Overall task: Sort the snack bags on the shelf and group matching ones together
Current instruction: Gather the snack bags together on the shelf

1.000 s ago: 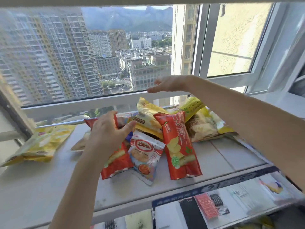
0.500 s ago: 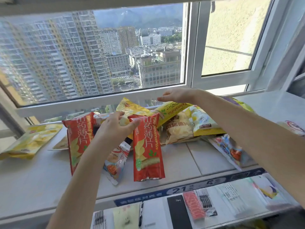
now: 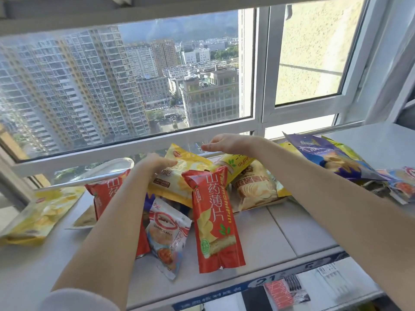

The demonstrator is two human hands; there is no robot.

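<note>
A pile of snack bags lies on the white shelf (image 3: 276, 232) below the window. A red bag (image 3: 213, 218) leans in front at the middle. A second red bag (image 3: 107, 194) is partly hidden by my left forearm. Between them lies a white shrimp-flakes bag (image 3: 166, 234). My left hand (image 3: 155, 164) grips the top left corner of a yellow chip bag (image 3: 182, 182) behind the red ones. My right hand (image 3: 226, 142) hovers over the back of the pile, fingers apart, holding nothing. Below it are a yellow-green bag (image 3: 238, 160) and a beige chip bag (image 3: 253, 191).
Another yellow bag (image 3: 42, 214) lies alone at the far left, with a flat pale packet (image 3: 85, 221) beside it. At the right are a purple bag (image 3: 332, 158) and a small white-blue bag (image 3: 402, 185). The window frame (image 3: 139, 147) runs close behind. A lower shelf (image 3: 285, 292) holds small packets.
My left hand has moved off the red bags, up to the yellow bag behind them. My right hand stays over the back of the pile. The view has shifted right.
</note>
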